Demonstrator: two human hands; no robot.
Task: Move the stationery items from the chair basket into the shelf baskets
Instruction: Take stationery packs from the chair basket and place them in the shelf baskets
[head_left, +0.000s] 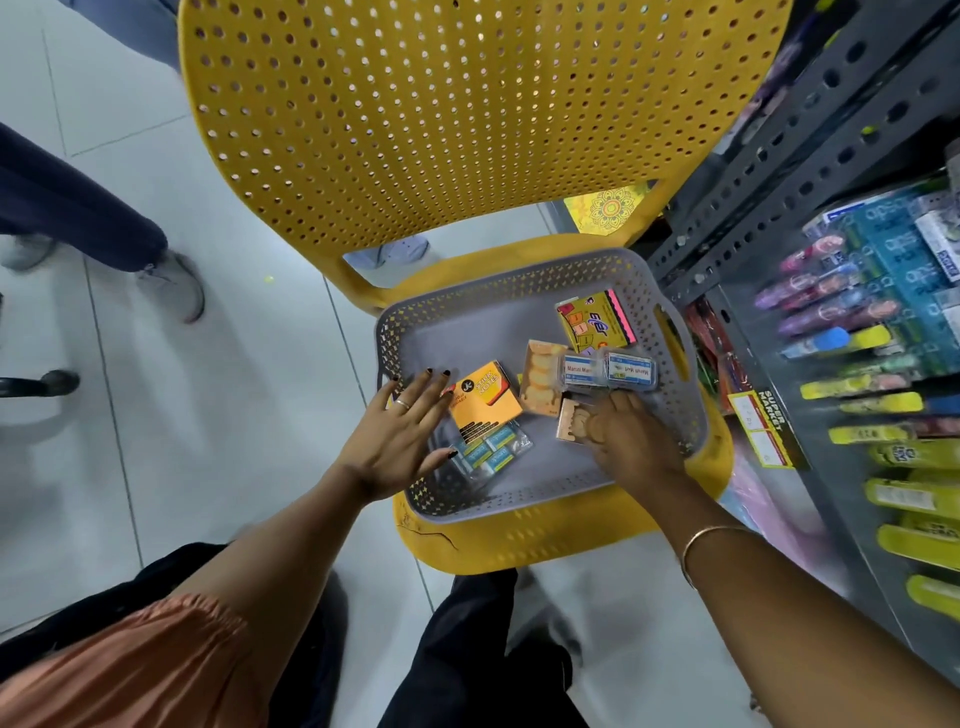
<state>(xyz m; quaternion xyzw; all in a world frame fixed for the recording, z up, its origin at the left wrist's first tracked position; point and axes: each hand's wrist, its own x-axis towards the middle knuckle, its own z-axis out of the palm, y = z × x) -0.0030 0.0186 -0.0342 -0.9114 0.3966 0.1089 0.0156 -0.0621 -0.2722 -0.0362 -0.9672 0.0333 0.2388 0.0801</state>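
A grey perforated basket (467, 322) sits on the seat of a yellow chair (467, 130). Inside lie an orange sticky-notes pack (485, 397), a yellow notes pack (597, 321), a tan card of round pieces (540, 382), two clear boxes with blue labels (608, 370) and a clear pack of blue erasers (493, 449). My left hand (400, 436) hovers with fingers spread over the basket's left rim, beside the orange pack. My right hand (631, 436) is down in the basket, fingers on a second tan card (574, 426); I cannot tell whether it grips it.
A grey metal shelf rack (779, 171) stands right of the chair, its shelves packed with pens, markers and yellow packets (883, 364). Another person's legs and shoes (171, 280) stand on the white tiled floor at left. My own legs are below the chair.
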